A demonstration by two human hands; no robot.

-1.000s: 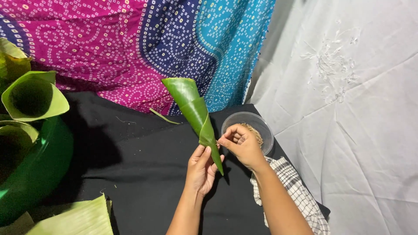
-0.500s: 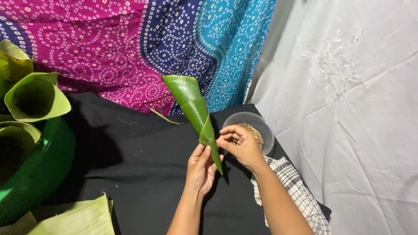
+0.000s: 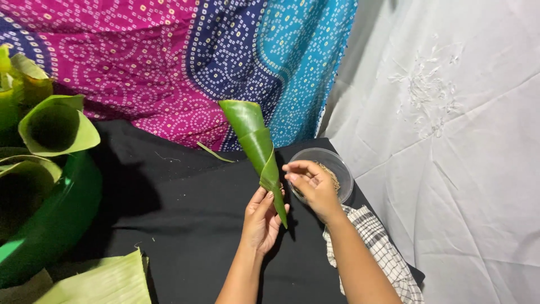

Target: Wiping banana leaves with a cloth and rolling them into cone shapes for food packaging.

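Gripping the narrow lower end of a rolled leaf cone [image 3: 256, 143], the left hand [image 3: 261, 219] covers the cone's tip with closed fingers. The right hand [image 3: 315, 184], fingers pinched together just beside it, hides whatever it pinches. Behind, a clear bowl [image 3: 337, 166] on the black worktop [image 3: 180, 225] is partly blocked.

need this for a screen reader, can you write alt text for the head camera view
The left hand holds a rolled green leaf cone over a black cloth, while the right hand hovers beside it above a clear bowl. Finished cones sit in a green tub at left.
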